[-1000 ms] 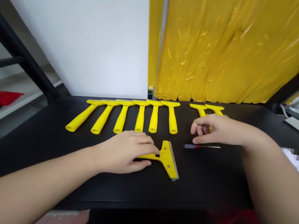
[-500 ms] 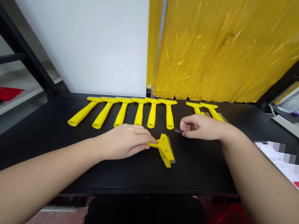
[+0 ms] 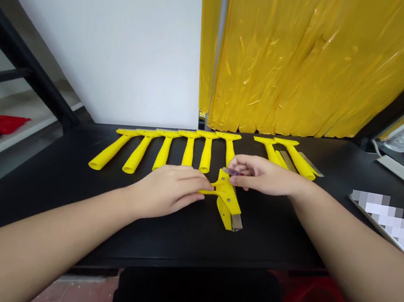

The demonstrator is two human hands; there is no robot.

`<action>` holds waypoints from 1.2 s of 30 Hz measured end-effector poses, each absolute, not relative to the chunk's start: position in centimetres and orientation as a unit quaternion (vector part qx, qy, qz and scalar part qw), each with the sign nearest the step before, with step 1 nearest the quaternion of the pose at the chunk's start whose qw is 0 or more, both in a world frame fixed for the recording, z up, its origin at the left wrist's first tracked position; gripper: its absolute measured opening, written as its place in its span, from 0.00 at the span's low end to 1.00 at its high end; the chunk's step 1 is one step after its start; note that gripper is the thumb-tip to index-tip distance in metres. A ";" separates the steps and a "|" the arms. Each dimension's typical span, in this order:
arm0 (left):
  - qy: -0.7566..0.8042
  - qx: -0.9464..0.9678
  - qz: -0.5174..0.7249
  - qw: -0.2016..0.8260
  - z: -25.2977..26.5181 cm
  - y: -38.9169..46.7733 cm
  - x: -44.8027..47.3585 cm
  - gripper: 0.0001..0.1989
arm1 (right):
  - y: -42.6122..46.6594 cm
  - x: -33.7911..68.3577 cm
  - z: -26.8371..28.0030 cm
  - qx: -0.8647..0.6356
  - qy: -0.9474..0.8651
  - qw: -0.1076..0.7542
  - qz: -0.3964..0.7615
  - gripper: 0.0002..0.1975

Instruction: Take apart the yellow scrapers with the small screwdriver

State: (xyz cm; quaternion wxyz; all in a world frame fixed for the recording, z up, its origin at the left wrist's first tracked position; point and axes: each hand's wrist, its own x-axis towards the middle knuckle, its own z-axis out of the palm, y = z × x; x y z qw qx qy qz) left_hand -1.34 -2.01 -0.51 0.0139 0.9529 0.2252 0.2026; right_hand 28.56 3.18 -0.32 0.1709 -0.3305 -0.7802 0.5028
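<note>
My left hand (image 3: pixel 172 187) is closed around the handle of a yellow scraper (image 3: pixel 227 202), holding it on its side just above the black table. Two screws show on the scraper's head, and a metal blade (image 3: pixel 236 223) sticks out past its near end. Pinched in my right hand (image 3: pixel 256 173) is a small translucent, purplish tool (image 3: pixel 235 173) that looks like a screwdriver. It lies across the far end of the scraper's head, close to the upper screw; my fingers hide part of it.
A row of several yellow scrapers (image 3: pixel 163 152) lies behind my left hand. Two more scrapers (image 3: pixel 298 160) lie at the back right, with loose flat blades (image 3: pixel 288 161) beside them. A phone-like device (image 3: pixel 388 225), partly blurred out, is at the right. Yellow plastic sheeting (image 3: pixel 300 59) hangs behind.
My right hand has moved left and slightly nearer, bringing the small screwdriver from the table onto the scraper's head. The blade now protrudes farther at the head's near end.
</note>
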 end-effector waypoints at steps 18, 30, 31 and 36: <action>0.170 0.969 0.175 0.040 -0.5 -2.4 -0.8 0.13 | 3.3 28.3 -0.9 -0.349 -0.684 0.099 0.633 0.23; 0.165 0.970 0.174 0.049 -0.5 -2.3 -0.8 0.13 | 2.9 27.6 -0.7 -0.378 -0.631 0.117 0.667 0.22; 0.164 0.970 0.173 0.050 -0.5 -2.2 -0.8 0.13 | 2.9 27.6 -0.7 -0.381 -0.628 0.115 0.668 0.22; 0.158 0.972 0.168 0.045 -0.5 -2.2 -0.7 0.13 | 2.9 27.3 -1.1 -0.380 -0.631 0.111 0.667 0.25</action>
